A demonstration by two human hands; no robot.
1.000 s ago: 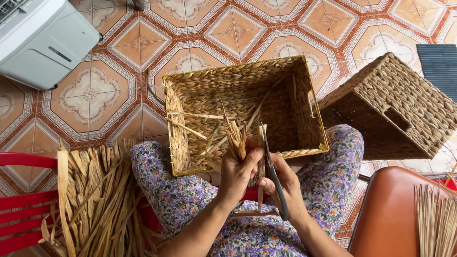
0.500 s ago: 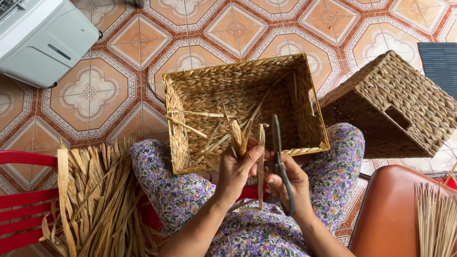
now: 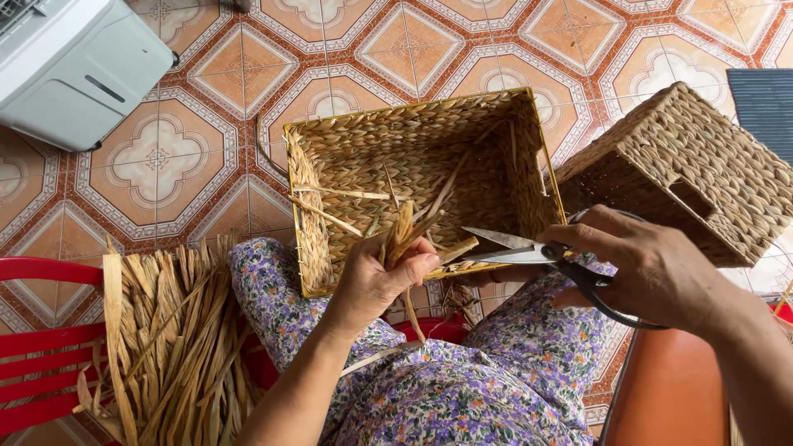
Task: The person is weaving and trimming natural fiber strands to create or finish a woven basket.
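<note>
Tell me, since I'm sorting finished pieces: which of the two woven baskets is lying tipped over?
The darker basket at the right, beside the right hand, is tipped with its base showing. The paler basket on the lap sits opening-up, loose strands inside.

Single head view, steeply downward, close over lap and floor

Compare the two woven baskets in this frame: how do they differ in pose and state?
The open basket rests against the person's lap with its mouth toward the camera, loose strands sticking out inside; the second basket lies tipped on the floor to the right, showing only its outer walls and a handle slot. The open one looks paler. Both are rectangular, woven from dried fibre.
</note>
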